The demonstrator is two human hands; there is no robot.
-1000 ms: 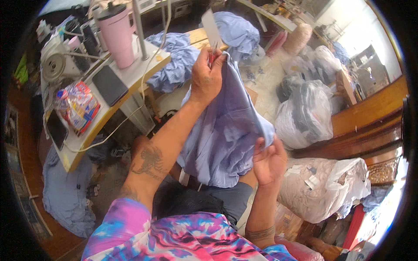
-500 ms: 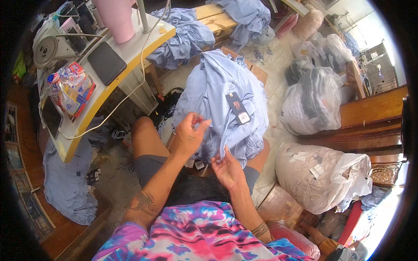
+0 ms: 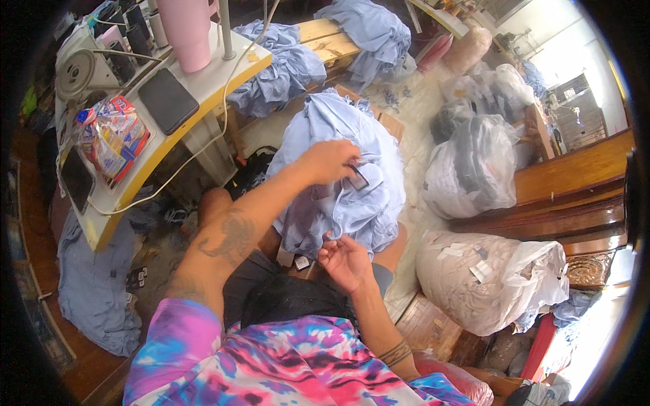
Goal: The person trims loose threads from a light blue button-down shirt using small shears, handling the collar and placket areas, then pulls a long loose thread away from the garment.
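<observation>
Head view: cloth work, seated. Cloth (image 3: pixel 376 216), pale blue, matte, thin & softly creased, lies in a rounded heap btwn the knees. L hand (image 3: pixel 330 162) arches over its upper middle, thumb & fingers pinched tog. on the tag (image 3: pixel 357 178), a small stiff rectangle w/ dark border, tilted. R hand (image 3: pixel 347 260), palm up w/ fingers curled, sits at the cloth's near edge; whether it grips, can't tell. Upper L: tabletop (image 3: pixel 217 71), smooth white w/ yellow edge, bears a tapered matte pink cup (image 3: pixel 184 34), a flat dark phone (image 3: pixel 168 100) & a crinkled, glossy clear-plastic pack (image 3: pixel 114 139). Beyond the cloth: pale wooden slats (image 3: pixel 328 42) w/ crumpled blue heaps (image 3: pixel 372 37) at either side. R side: bulging translucent sacks (image 3: pixel 484 277), wrinkled plastic, near glossy brown wood panels (image 3: pixel 575 183).
</observation>
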